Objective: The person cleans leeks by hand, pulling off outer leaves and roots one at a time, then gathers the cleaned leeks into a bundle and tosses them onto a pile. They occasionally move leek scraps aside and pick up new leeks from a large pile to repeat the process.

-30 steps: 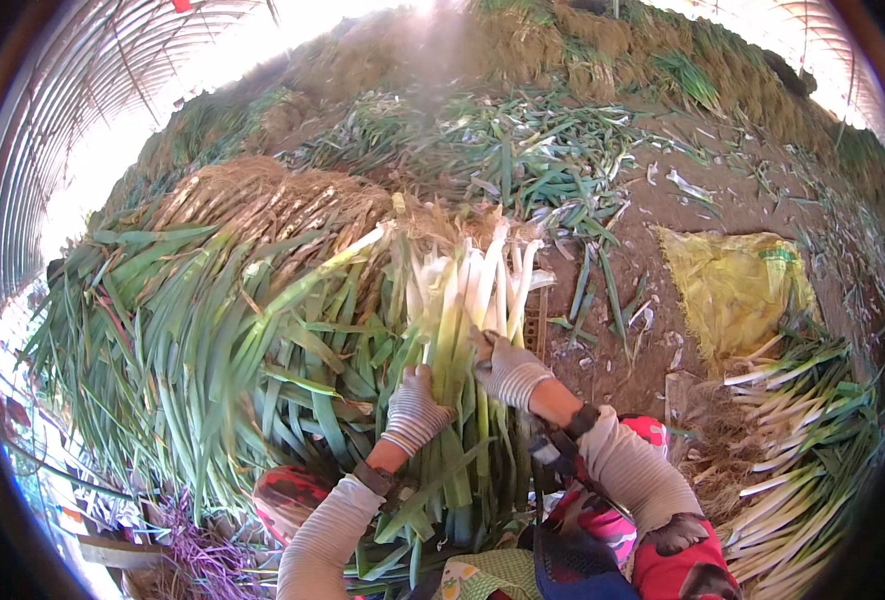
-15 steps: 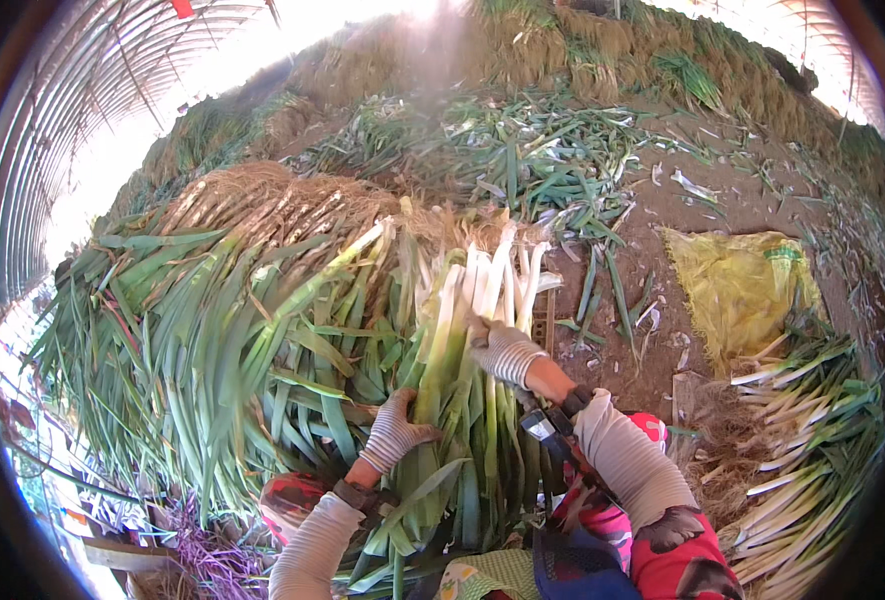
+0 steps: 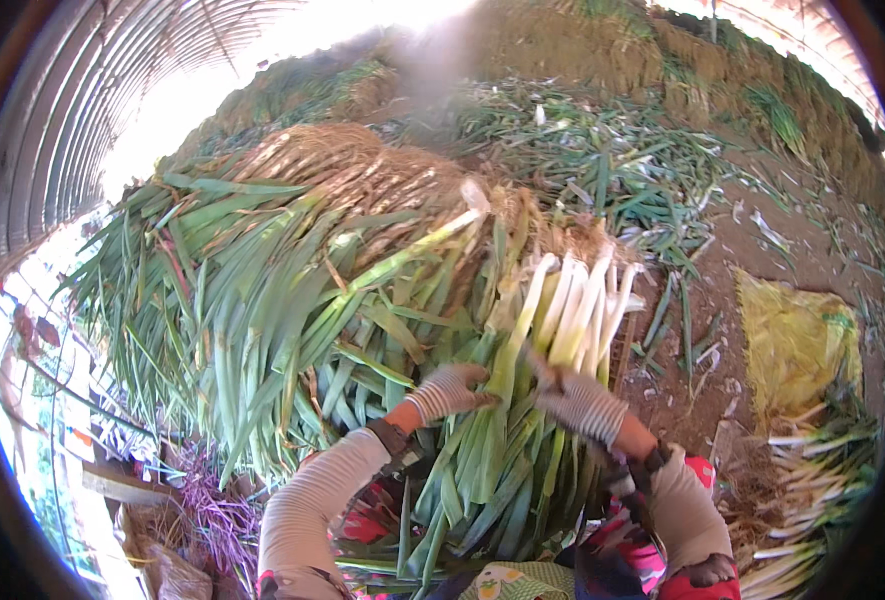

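Observation:
In front of me stands a bunch of large green onions (image 3: 582,315), white stalks up and brown roots at the far end, green leaves hanging toward my lap. My left hand (image 3: 450,390), in a striped glove, has its thumb and fingers around the leafy part of one green onion (image 3: 503,378) at the left of the bunch. My right hand (image 3: 580,402), gloved alike, lies over the lower stalks just right of that onion. Its fingers are smeared by motion, so their grip is unclear.
A big heap of untrimmed green onions (image 3: 252,290) fills the left. Stripped leaves (image 3: 632,170) litter the ground ahead. To the right lie a yellow mesh sack (image 3: 797,345) and a row of cleaned onions (image 3: 812,490). Purple strings (image 3: 217,520) lie at lower left.
My view has swung left, shifting the scene rightward. My left hand has come up to one onion stalk. My right hand has dropped lower along the bunch, its fingers now blurred.

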Motion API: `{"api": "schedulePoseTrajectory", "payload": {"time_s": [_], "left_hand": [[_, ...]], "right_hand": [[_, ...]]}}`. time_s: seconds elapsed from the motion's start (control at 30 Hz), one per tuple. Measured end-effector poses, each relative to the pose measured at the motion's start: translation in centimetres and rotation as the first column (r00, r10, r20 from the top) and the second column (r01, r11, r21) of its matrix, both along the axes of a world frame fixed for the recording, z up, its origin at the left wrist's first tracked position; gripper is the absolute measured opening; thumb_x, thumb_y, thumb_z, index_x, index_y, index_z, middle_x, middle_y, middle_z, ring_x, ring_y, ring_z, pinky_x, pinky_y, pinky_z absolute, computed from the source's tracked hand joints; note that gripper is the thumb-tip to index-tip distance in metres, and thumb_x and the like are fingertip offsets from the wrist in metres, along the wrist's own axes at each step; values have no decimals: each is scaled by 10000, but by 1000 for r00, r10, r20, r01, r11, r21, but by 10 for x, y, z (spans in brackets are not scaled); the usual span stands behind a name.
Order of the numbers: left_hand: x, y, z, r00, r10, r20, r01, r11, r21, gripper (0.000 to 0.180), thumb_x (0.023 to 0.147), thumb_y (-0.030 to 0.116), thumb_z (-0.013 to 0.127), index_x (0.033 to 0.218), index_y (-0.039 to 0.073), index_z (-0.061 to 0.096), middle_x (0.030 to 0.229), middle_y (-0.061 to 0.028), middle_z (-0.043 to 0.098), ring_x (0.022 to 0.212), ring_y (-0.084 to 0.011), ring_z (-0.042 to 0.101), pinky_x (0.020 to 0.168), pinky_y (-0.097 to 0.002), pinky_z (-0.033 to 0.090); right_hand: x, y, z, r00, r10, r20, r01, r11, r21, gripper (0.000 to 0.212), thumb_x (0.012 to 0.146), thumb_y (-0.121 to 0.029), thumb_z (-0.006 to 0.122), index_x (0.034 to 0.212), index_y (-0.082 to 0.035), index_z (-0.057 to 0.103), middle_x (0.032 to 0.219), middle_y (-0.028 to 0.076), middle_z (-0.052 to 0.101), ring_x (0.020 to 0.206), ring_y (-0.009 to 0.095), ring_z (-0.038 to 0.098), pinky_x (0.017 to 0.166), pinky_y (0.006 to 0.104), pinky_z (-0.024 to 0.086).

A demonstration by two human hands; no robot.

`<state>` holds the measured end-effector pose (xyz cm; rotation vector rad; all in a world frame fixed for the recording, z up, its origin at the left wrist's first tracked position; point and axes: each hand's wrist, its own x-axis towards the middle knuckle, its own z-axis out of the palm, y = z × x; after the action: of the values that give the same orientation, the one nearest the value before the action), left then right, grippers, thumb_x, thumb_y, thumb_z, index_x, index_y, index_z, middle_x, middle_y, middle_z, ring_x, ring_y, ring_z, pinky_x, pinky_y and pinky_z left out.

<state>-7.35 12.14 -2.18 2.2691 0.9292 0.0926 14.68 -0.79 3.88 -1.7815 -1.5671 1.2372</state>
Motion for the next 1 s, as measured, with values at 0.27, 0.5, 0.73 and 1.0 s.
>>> {"api": "schedulePoseTrajectory", "payload": {"time_s": [0.27, 0.5, 0.73, 1.0], "left_hand": [[-115, 144, 56, 697, 717, -28, -370, 392, 843, 360, 708, 305, 656, 998, 100, 595, 983, -124, 611, 927, -300, 577, 816, -397, 455], [-70, 120, 101, 649, 611, -453, -264, 739, 619, 364, 718, 403, 631, 985, 159, 602, 881, -124, 644, 851, -300, 614, 770, -393, 478], [-10, 49, 93, 751, 423, -507, -179, 869, 460, 413, 714, 419, 642, 1023, 146, 622, 898, -117, 645, 859, -294, 616, 762, -392, 484], [11, 21, 59, 792, 464, -397, -278, 853, 442, 362, 694, 391, 642, 914, 103, 641, 825, -175, 629, 797, -322, 610, 727, -398, 485]], "right_hand": [[-34, 11, 3, 998, 54, -31, -55, 997, -55, 522, 781, -367, 614, 1031, 62, 453, 813, 194, 601, 729, 273, 614, 654, 333, 500], [-30, 19, -5, 990, -77, 121, 68, 995, 72, 586, 772, -379, 620, 1083, 74, 418, 826, 244, 587, 765, 348, 604, 686, 373, 477], [-27, 14, -4, 995, -64, 75, 53, 988, 145, 606, 756, -418, 614, 1050, 75, 419, 802, 275, 575, 782, 386, 587, 717, 399, 469], [-15, 0, 2, 998, 62, 28, -63, 997, 47, 511, 778, -353, 583, 1046, 67, 471, 753, 239, 587, 728, 339, 604, 681, 383, 486]]}}
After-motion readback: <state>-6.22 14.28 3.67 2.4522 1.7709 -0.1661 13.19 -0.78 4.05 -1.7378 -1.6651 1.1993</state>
